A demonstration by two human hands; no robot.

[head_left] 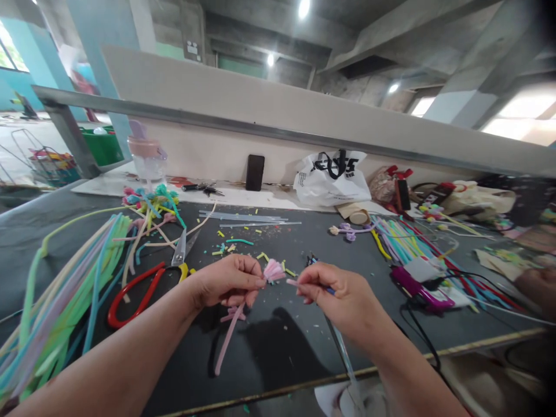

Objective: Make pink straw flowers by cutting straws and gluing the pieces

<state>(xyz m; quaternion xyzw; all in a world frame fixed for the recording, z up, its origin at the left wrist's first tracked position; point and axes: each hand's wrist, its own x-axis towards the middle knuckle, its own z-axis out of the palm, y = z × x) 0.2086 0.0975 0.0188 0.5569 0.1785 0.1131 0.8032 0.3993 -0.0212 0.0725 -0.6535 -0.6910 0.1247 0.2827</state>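
Near the middle of the dark table, my left hand pinches a pink fuzzy stem whose lower end hangs down toward me. A small pink flower-like tuft sticks out at its fingertips. To the right, my right hand is closed on a short pink piece that points left at the tuft, a small gap apart. Something blue shows between its fingers. More pink pieces lie beneath my left hand. Red-handled scissors rest beside my left forearm.
Bundles of coloured stems lie left and right. Cut scraps and clear sticks are farther back. Behind stand a phone, a white bag and a cup. A purple glue gun lies right, near another person's hand.
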